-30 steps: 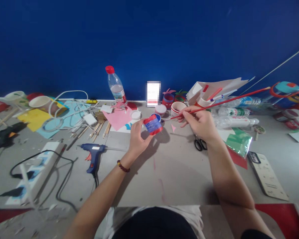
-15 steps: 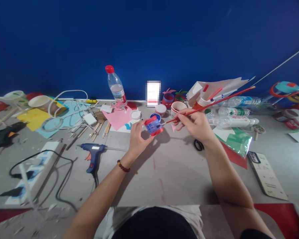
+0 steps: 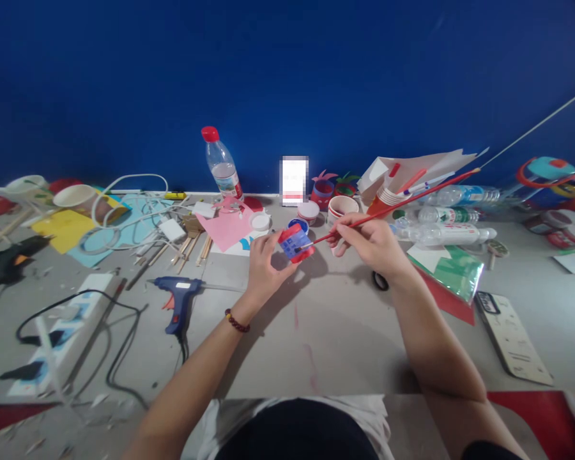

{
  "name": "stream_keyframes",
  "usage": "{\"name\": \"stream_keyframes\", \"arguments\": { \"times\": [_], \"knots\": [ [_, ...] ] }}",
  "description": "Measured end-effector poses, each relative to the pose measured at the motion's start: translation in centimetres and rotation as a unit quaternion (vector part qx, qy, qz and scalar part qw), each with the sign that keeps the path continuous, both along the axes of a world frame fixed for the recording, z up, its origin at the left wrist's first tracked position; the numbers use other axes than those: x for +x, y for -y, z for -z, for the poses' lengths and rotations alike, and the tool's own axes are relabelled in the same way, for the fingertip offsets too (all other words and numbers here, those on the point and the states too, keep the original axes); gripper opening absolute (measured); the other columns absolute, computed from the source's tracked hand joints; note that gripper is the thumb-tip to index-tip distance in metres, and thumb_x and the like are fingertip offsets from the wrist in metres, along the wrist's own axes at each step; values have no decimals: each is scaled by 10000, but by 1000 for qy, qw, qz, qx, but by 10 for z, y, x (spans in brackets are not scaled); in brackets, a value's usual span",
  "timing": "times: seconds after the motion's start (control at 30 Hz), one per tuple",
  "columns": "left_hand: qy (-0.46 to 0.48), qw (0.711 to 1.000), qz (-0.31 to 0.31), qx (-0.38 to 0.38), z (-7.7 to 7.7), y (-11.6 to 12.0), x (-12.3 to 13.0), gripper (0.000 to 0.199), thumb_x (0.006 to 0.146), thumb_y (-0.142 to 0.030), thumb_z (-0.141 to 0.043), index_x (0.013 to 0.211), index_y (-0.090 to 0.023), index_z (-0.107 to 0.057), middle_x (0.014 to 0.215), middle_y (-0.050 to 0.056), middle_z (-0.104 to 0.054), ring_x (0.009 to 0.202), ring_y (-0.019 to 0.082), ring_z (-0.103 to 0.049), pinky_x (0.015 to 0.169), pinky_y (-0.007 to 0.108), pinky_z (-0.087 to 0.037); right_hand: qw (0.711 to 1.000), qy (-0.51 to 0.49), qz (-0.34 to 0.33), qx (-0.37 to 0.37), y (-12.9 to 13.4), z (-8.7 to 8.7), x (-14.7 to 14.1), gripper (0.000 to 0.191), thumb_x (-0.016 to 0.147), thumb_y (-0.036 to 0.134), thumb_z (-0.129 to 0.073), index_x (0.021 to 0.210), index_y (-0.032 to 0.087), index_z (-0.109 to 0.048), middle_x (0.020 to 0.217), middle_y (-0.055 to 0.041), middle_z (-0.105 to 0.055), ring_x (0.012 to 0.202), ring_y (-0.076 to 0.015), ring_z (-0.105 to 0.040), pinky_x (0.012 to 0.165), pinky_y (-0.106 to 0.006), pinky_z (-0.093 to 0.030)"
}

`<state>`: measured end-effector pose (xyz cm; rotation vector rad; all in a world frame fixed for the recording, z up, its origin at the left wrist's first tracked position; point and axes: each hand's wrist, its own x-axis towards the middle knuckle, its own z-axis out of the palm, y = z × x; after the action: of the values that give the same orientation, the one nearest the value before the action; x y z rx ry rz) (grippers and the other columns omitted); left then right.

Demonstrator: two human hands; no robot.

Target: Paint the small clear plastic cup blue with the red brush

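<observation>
Over the middle of the table, my left hand (image 3: 264,267) grips a small blue-painted piece with red ends (image 3: 293,241) between thumb and fingers; its exact kind I cannot make out. My right hand (image 3: 367,241) pinches a long red paintbrush (image 3: 402,203), its handle slanting up to the right. The brush tip rests on the blue face of the piece. Just behind it, partly covered, stands an open pot of blue paint (image 3: 299,225). A paper cup (image 3: 342,207) with dark contents is right behind my right fingers.
To the left lie a blue glue gun (image 3: 178,300), a white power strip (image 3: 71,332) with cables, and a water bottle (image 3: 223,167). On the right are scissors (image 3: 380,281), plastic bottles (image 3: 453,233), green sheets (image 3: 453,268) and a phone (image 3: 513,338).
The brush tip has shifted slightly left and down across the blue face, and my right hand has moved a little with it. My left hand keeps the piece nearly still.
</observation>
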<state>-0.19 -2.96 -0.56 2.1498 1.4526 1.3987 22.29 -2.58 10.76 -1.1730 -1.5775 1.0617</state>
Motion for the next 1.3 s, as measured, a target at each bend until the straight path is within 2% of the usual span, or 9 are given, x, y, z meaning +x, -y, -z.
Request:
{"name": "stream_keyframes", "arguments": {
  "times": [0.17,0.33,0.47,0.63,0.77,0.9,1.13,1.3],
  "knots": [
    [6,1000,1,-13,-1,0,-1,698,768,-404,-776,1380,-285,-462,1191,85,-561,1105,262,-519,969,451,-459,999,21,28,14,3,-7,-4,245,833,402,-679,732,180,-664,782,-64,-721,670,-171,-694,532,-266,-589],
    [10,1000,-1,-13,0,1,-4,705,764,-396,-781,1386,-295,-465,1171,81,-563,1085,261,-522,964,459,-462,997,32,66,29,-2,-4,5,223,825,407,-693,750,197,-686,695,-41,-703,650,-181,-701,551,-279,-610],
    [15,1000,3,-17,1,1,-4,713,766,-399,-778,1395,-294,-459,1171,80,-558,1086,258,-520,969,453,-459,997,21,66,34,-4,0,10,252,835,438,-688,792,190,-693,754,-54,-717,719,-203,-716,545,-280,-615],
    [21,1000,3,-22,2,0,-4,712,761,-391,-786,1389,-282,-469,1163,79,-561,1074,248,-515,960,431,-458,999,10,38,23,-1,-2,8,272,875,421,-651,770,172,-688,738,-58,-711,710,-183,-710,609,-279,-614],
    [13,1000,0,-18,0,0,-3,704,771,-407,-775,1391,-280,-467,1157,82,-573,1070,254,-522,948,434,-460,1000,20,11,20,1,-5,3,265,871,408,-652,746,176,-676,745,-54,-706,672,-167,-690,558,-265,-590],
    [12,1000,-7,-17,-3,1,-4,692,765,-416,-778,1376,-277,-484,1157,82,-577,1071,260,-524,958,446,-458,999,32,32,28,1,-5,2,253,854,405,-661,746,177,-675,760,-53,-710,656,-162,-682,542,-264,-585],
    [21,999,-5,-30,-3,2,-6,698,754,-394,-788,1373,-283,-484,1153,77,-570,1074,258,-522,963,451,-458,996,56,57,43,-1,-4,8,198,858,374,-652,788,193,-696,769,-55,-723,739,-203,-716,556,-277,-603],
    [22,999,-8,-27,-1,1,-6,705,758,-421,-782,1379,-273,-482,1151,82,-576,1077,259,-524,962,447,-456,996,19,71,52,-4,0,13,220,874,411,-656,844,196,-690,788,-53,-728,730,-193,-717,533,-266,-598]
  ]
}}
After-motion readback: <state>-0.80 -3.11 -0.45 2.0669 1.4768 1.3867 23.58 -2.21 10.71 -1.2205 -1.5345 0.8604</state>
